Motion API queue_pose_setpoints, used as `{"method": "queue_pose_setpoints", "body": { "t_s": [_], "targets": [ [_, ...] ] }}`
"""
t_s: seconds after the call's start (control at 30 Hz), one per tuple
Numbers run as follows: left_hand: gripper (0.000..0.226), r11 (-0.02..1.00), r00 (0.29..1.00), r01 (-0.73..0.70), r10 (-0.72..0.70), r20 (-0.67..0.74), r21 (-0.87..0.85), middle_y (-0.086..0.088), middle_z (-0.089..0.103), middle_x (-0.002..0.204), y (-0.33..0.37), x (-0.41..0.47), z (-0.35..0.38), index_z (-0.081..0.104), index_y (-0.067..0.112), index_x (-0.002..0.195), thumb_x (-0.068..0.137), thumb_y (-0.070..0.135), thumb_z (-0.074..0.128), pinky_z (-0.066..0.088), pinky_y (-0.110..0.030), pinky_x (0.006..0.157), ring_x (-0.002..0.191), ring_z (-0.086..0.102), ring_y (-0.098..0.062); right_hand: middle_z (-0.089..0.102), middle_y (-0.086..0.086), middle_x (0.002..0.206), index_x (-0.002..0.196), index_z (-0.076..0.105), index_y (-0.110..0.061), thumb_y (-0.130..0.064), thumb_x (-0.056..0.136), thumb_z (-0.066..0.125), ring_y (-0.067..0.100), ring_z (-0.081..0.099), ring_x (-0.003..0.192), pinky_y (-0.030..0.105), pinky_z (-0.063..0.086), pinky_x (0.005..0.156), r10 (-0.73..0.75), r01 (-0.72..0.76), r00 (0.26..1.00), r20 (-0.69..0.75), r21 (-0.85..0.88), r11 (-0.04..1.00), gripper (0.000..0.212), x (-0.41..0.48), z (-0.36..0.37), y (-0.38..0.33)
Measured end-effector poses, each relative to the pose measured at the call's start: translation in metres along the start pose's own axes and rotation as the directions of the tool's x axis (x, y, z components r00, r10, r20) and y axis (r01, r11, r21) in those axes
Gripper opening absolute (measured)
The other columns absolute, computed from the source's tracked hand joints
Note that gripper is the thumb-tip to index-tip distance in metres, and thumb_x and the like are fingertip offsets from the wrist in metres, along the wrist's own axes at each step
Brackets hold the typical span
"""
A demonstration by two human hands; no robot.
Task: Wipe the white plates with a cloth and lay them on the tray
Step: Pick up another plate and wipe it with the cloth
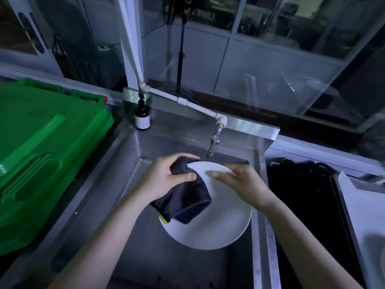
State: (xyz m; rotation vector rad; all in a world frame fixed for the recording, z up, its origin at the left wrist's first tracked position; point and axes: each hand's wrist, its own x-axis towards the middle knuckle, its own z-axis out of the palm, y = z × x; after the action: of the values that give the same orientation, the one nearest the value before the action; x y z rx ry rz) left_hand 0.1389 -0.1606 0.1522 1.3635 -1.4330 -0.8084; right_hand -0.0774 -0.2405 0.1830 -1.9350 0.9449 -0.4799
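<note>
Head view: over a steel sink [145, 257], the left hand [166, 176] and right hand [243, 184] both held one white plate [218, 226].
Left hand: fingers were curled round a dark cloth [187, 197], thumb pressing the fabric onto the plate's upper-left part, fingertips wrapped over the far rim with the cloth between.
Right hand: it gripped the plate at its far-right rim, thumb laid flat across the white face, fingers curled round the edge and mostly hidden behind.
Plate position: it was lifted over the sink basin, tilted with its face toward the camera, just below the tap [213, 142].
Cloth lie: it draped down the plate's left side, a yellow tag showing at its lower edge.
Back-left corner: a dark pump bottle [142, 115] stood on the sink's ledge.
Left side: a green bin [41, 153] sat just beside the sink.
Far right: a metal tray [338, 197] lay well apart from the plate, a dark heap between it and the sink; something white lay in it, too unclear to name.
</note>
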Motion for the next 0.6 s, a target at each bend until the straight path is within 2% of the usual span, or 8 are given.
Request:
{"method": "queue_pose_setpoints", "body": {
  "t_s": [0.1, 0.17, 0.23, 0.27, 0.37, 0.47, 0.53, 0.6],
  "targets": [
    [0.036, 0.991, 0.969, 0.083, -0.104, -0.223, -0.102, 0.023, 0.071, 0.106, -0.011, -0.007, 0.004, 0.070, 0.041, 0.106, 0.081, 0.016, 0.078, 0.043, -0.006, 0.085, 0.102, 0.063, 0.007, 0.057, -0.002, 0.064, 0.075, 0.070, -0.011, -0.040, 0.086, 0.075, 0.011, 0.051, 0.060, 0.027, 0.040, 0.057, 0.089, -0.043, 0.977, -0.194, 0.231, 0.972, 0.032, -0.006, -0.002, 0.007],
    [0.022, 0.927, 0.812, 0.198, -0.337, -0.476, -0.318, 0.016, 0.074, 0.093, -0.021, -0.013, 0.022, 0.071, 0.037, 0.095, 0.083, 0.020, 0.076, 0.051, -0.013, 0.076, 0.091, 0.068, 0.000, 0.058, -0.001, 0.065, 0.073, 0.070, -0.011, -0.036, 0.087, 0.073, 0.013, 0.051, 0.062, 0.029, 0.041, 0.058, 0.294, -0.064, 0.863, -0.410, 0.489, 0.870, 0.029, -0.007, 0.013, 0.012],
    [0.012, 0.796, 0.667, 0.194, -0.536, -0.518, -0.574, 0.012, 0.076, 0.084, -0.026, -0.018, 0.040, 0.072, 0.029, 0.089, 0.086, 0.018, 0.074, 0.052, -0.014, 0.064, 0.081, 0.071, -0.005, 0.064, -0.003, 0.066, 0.074, 0.075, -0.023, -0.031, 0.092, 0.069, 0.013, 0.057, 0.064, 0.031, 0.047, 0.060, 0.473, -0.050, 0.746, -0.468, 0.670, 0.741, 0.021, -0.008, 0.036, 0.015],
    [0.011, 0.759, 0.642, 0.188, -0.575, -0.507, -0.624, 0.011, 0.076, 0.083, -0.029, -0.018, 0.043, 0.073, 0.028, 0.087, 0.086, 0.017, 0.074, 0.052, -0.013, 0.061, 0.079, 0.071, -0.006, 0.067, -0.004, 0.068, 0.075, 0.075, -0.026, -0.030, 0.093, 0.068, 0.013, 0.060, 0.066, 0.032, 0.049, 0.061, 0.490, -0.066, 0.741, -0.459, 0.676, 0.734, 0.020, -0.009, 0.043, 0.016],
    [0.011, 0.807, 0.695, 0.212, -0.521, -0.495, -0.551, 0.009, 0.076, 0.085, -0.035, -0.019, 0.027, 0.074, 0.029, 0.086, 0.085, 0.018, 0.075, 0.051, -0.013, 0.062, 0.083, 0.072, -0.007, 0.073, 0.001, 0.086, 0.088, 0.074, -0.024, -0.035, 0.087, 0.070, 0.019, 0.064, 0.081, 0.037, 0.051, 0.071, 0.320, -0.074, 0.857, -0.403, 0.518, 0.852, 0.012, -0.009, 0.030, 0.020],
    [0.025, 0.946, 0.866, 0.241, -0.310, -0.392, -0.215, 0.016, 0.074, 0.095, -0.031, -0.013, 0.001, 0.070, 0.044, 0.098, 0.078, 0.032, 0.078, 0.051, -0.016, 0.078, 0.093, 0.068, 0.001, 0.075, -0.008, 0.107, 0.110, 0.073, -0.028, -0.032, 0.087, 0.076, 0.009, 0.070, 0.097, 0.026, 0.054, 0.082, 0.091, -0.030, 0.971, -0.220, 0.270, 0.962, 0.024, 0.004, -0.004, 0.018],
    [0.035, 0.992, 0.975, 0.121, -0.124, -0.182, -0.027, 0.023, 0.072, 0.103, -0.018, -0.007, -0.003, 0.067, 0.052, 0.105, 0.073, 0.040, 0.076, 0.047, -0.012, 0.087, 0.101, 0.065, 0.005, 0.077, -0.011, 0.097, 0.102, 0.076, -0.028, -0.033, 0.088, 0.075, 0.001, 0.071, 0.088, 0.016, 0.052, 0.074, 0.046, -0.047, 0.999, 0.017, 0.093, 0.995, 0.016, 0.009, -0.006, 0.008],
    [0.039, 0.999, 0.998, 0.021, -0.019, -0.053, 0.036, 0.025, 0.070, 0.111, -0.011, -0.003, -0.004, 0.067, 0.048, 0.110, 0.072, 0.042, 0.074, 0.042, -0.009, 0.092, 0.108, 0.062, 0.005, 0.078, 0.000, 0.087, 0.093, 0.078, -0.019, -0.039, 0.087, 0.075, 0.005, 0.071, 0.077, 0.019, 0.054, 0.066, 0.081, -0.087, 0.992, 0.096, 0.066, 0.994, 0.021, 0.009, 0.000, 0.001]
  ]
}}
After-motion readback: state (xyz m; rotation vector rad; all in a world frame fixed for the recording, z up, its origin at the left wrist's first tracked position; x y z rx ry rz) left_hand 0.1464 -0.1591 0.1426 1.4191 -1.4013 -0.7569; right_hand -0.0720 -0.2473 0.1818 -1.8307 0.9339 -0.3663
